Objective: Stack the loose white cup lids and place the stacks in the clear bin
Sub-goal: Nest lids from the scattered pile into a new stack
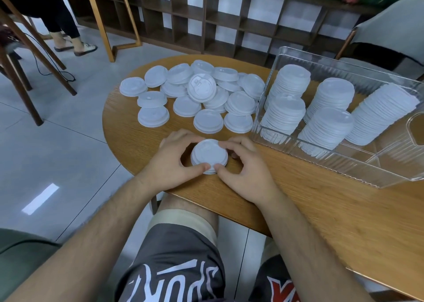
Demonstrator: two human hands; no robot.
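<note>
Both hands are down on the round wooden surface [309, 209], close to its near edge. The left grip [174, 161] and right grip [243, 164] are closed from either side round a small stack [209, 155] of white lids. Both thumbs press its near rim, almost touching each other, and the fingers curl round its far side. The small stack sits flat on the surface, about 6 o'clock on the round top.

At 12 o'clock from the small stack, apart from it, lie the loose lids [197, 95]. They make a wide heap, many overlapping and most dome up. One near the middle is tipped up and shows its moulded face.

The bin [344, 64], clear and ribbed, stands on the surface at 2 o'clock from the hands, its near corner just beside the heap. Inside it are the binned stacks [284, 115]: five tall columns of lids, all leaning, the one at 3 o'clock slanted most.

Beyond the surface, at 12 o'clock, a dark wooden shelf [229, 26] runs along the wall. At 10 o'clock a seated person [62, 26] shows only dark trousers and sandalled feet on the tiled floor. Below the surface edge, at 6 o'clock, the worker's grey printed shorts [179, 267] are in view.
</note>
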